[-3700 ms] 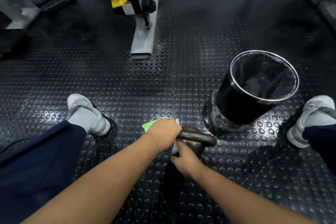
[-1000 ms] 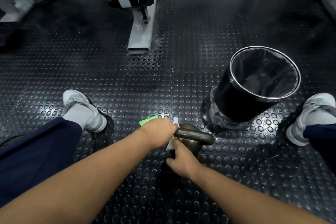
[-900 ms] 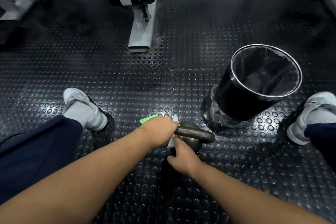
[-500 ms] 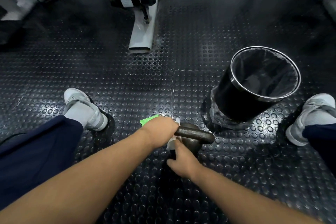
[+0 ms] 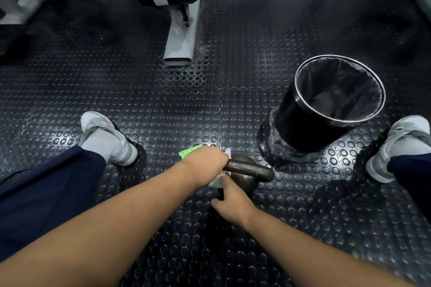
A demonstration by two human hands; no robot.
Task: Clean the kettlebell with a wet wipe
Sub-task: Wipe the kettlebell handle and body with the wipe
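The kettlebell (image 5: 247,176) is dark, dull cast metal with a round body and a thick curved handle; it sits on the floor (image 5: 163,109), a black rubber mat studded with raised round dots, between the two feet. The left hand (image 5: 205,163) is clenched over the left end of the handle, with a white wipe (image 5: 218,180) bunched under it, its crumpled edges showing above and below the fist. A bright green scrap (image 5: 189,152) shows just behind that hand; what it is cannot be told. The right hand (image 5: 233,202) lies against the near side of the kettlebell's body, fingers curled loosely, the forefinger touching the lower edge of the wipe. Near the kettlebell on the right stands a round black bin (image 5: 326,109) with a shiny metal rim and a thin plastic liner. A grey shoe (image 5: 107,137) is planted on the left, another (image 5: 396,144) on the right.
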